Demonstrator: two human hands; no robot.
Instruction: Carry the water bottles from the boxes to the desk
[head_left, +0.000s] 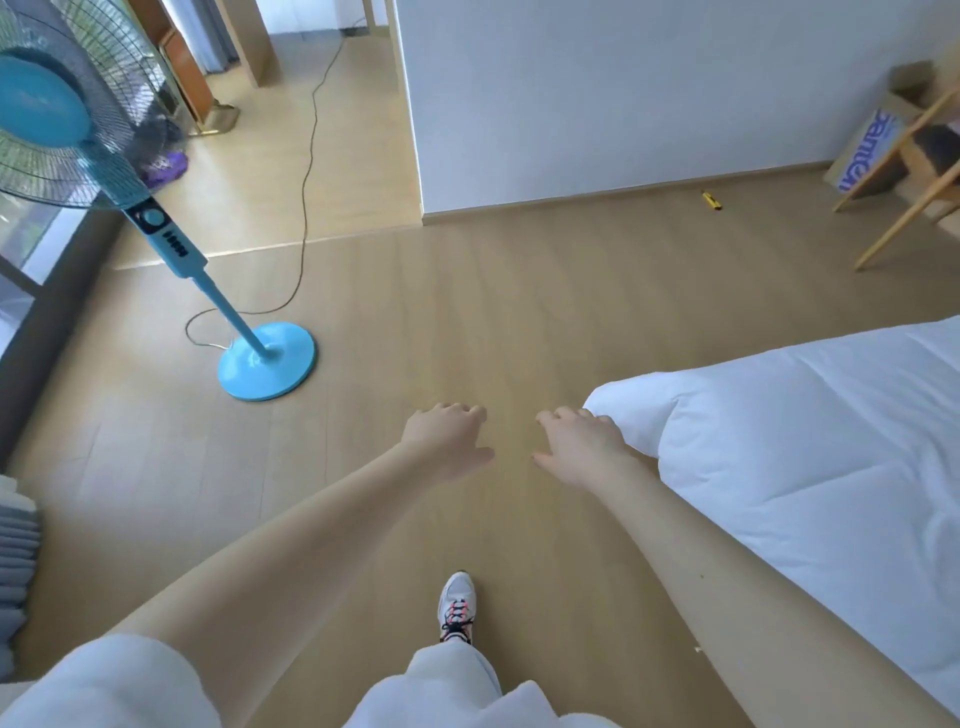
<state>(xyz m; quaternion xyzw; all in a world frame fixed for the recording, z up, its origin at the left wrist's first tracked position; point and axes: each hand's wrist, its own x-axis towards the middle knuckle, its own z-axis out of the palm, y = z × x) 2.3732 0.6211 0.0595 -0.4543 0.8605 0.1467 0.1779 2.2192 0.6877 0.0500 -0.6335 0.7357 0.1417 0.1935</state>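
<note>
Fingers (467, 411) of left hand (447, 441) loosely curled, slightly apart, holding nothing; right hand (584, 447) likewise, near the bed (805, 457) corner. Arms reach forward over floor (467, 291), one shoe (457, 603) ahead. No bottles or desk in view. Cardboard box (867, 156) far right by wall. Likely walking empty-handed to fetch; next needs a turn right, then a reach into the box.

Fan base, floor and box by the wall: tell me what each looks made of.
Fan base: likely glossy plastic, even blue with a sheen.
Floor: matte wood-look planks with seams; laminate or real wood unclear.
Box: brown cardboard, blue printed lettering.
</note>
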